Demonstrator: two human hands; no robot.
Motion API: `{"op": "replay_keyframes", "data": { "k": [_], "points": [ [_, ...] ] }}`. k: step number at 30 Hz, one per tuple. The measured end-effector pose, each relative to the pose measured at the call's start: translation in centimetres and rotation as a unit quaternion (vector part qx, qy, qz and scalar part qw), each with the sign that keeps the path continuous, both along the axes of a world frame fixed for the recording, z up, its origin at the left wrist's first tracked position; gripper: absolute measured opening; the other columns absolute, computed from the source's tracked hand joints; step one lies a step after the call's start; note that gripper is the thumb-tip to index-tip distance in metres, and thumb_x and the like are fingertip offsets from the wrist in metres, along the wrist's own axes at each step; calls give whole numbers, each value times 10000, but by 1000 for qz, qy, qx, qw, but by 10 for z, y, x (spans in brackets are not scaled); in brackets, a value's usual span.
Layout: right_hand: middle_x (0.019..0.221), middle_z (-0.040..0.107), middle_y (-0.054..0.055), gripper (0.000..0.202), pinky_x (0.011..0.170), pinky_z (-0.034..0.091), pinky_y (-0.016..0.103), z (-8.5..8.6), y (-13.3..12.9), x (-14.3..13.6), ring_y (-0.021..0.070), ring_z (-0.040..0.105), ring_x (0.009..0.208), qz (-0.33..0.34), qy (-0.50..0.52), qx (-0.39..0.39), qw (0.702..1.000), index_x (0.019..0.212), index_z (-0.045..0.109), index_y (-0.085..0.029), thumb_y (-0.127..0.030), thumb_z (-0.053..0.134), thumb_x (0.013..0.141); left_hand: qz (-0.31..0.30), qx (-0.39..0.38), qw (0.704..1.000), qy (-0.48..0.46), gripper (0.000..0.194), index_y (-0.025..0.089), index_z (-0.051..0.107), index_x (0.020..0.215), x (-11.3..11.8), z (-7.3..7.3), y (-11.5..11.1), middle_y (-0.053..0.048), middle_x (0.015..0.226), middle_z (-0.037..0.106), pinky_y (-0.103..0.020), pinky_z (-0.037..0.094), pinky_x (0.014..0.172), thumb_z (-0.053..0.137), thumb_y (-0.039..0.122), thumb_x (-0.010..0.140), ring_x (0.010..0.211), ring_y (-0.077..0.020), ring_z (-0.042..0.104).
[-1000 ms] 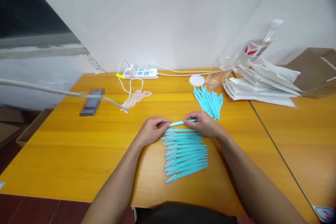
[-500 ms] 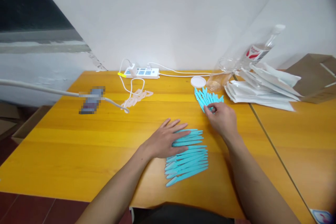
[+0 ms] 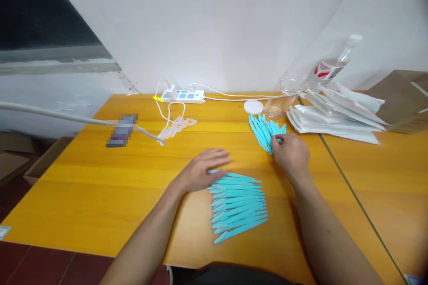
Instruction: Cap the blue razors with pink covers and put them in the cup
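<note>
Slim light-blue plastic sticks, shaped like eyebrow razors, lie side by side in a row on the table before me. My left hand is at the row's far left corner, fingers stretched out and a little blurred, the thumb over the end of the farthest stick. Farther back on the right is a looser heap of the same blue sticks. At that heap's near right side, my right hand has thumb and forefinger pinched on a blue stick, most of which the fingers hide.
Behind the heap are a round white lid and a clear plastic jar. White packets, a labelled bottle and a cardboard box stand right. A power strip, pale pink pieces and a blurred-out phone lie left.
My left hand has slid left off the upper sticks, uncovering most of the row. The right hand has shifted slightly right and nearer at the heap, its fingers still pinched.
</note>
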State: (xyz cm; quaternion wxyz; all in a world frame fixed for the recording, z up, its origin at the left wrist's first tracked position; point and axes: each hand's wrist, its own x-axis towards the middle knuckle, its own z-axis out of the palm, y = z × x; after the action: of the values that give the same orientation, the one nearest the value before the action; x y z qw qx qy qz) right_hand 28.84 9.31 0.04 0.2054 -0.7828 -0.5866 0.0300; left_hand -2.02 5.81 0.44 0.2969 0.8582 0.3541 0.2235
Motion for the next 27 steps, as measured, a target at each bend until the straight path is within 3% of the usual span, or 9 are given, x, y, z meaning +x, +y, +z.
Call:
{"op": "replay_keyframes", "data": {
  "k": [2,4,7,9,12,20,23,25,27],
  "points": [
    [959,732,161,362,797,465,387,3,-2,-5,278,658,876,30,70,53,996,945,767,-145,-394,508,908,139,42,989,-31,381,251,662,1331,-19,-2,16,-77,1378,655,-406,441,1125,529,389,1001,1293,-227,595],
    [869,719,111,341,759,477,354,4,-4,-15,228,641,792,112,223,29,968,938,720,-158,-443,540,890,267,100,958,5,347,220,711,1250,-40,-3,37,-91,1292,693,-398,472,1080,521,348,988,1204,-239,638],
    [733,649,23,365,577,430,268,0,-6,-33,144,553,602,255,439,-126,852,946,640,-182,-533,589,861,357,146,909,160,332,228,739,1192,-62,-1,69,-86,1245,695,-406,476,1029,512,279,954,1144,-275,639],
    [691,587,-15,371,509,354,236,-5,-7,-43,108,469,548,302,473,-187,806,912,613,-185,-552,600,861,367,143,881,260,315,234,765,1117,-68,1,83,-91,1211,694,-409,487,957,504,279,947,1087,-296,642],
    [678,530,-31,351,498,298,224,-10,-6,-48,91,399,556,325,450,-198,808,856,602,-179,-529,589,881,365,134,858,335,343,213,787,1000,-66,2,90,-122,1161,692,-421,484,885,462,315,967,1045,-322,635],
    [688,500,-39,331,508,292,219,-9,-5,-45,89,377,576,330,450,-223,799,867,592,-178,-509,597,883,284,88,905,304,282,181,746,988,-57,5,82,-138,995,715,-382,486,852,475,235,930,925,-287,671],
    [682,501,-39,339,505,294,220,-8,-6,-46,90,378,570,329,455,-224,797,866,588,-179,-517,595,886,260,52,940,216,245,190,740,964,-54,4,76,-109,914,721,-345,504,823,508,251,911,864,-247,681],
    [682,505,-35,345,502,294,219,-7,-7,-46,90,380,572,330,458,-219,796,866,590,-177,-522,595,889,268,-49,960,69,239,177,727,963,-48,0,66,-83,838,726,-324,526,756,559,334,898,764,-214,686],
    [685,511,-32,351,501,293,218,-7,-7,-45,90,384,574,333,464,-210,794,869,596,-177,-527,605,887,293,-180,934,-95,302,156,706,957,-39,-5,53,-64,801,732,-310,546,715,657,431,844,695,-185,688]
  ]
}}
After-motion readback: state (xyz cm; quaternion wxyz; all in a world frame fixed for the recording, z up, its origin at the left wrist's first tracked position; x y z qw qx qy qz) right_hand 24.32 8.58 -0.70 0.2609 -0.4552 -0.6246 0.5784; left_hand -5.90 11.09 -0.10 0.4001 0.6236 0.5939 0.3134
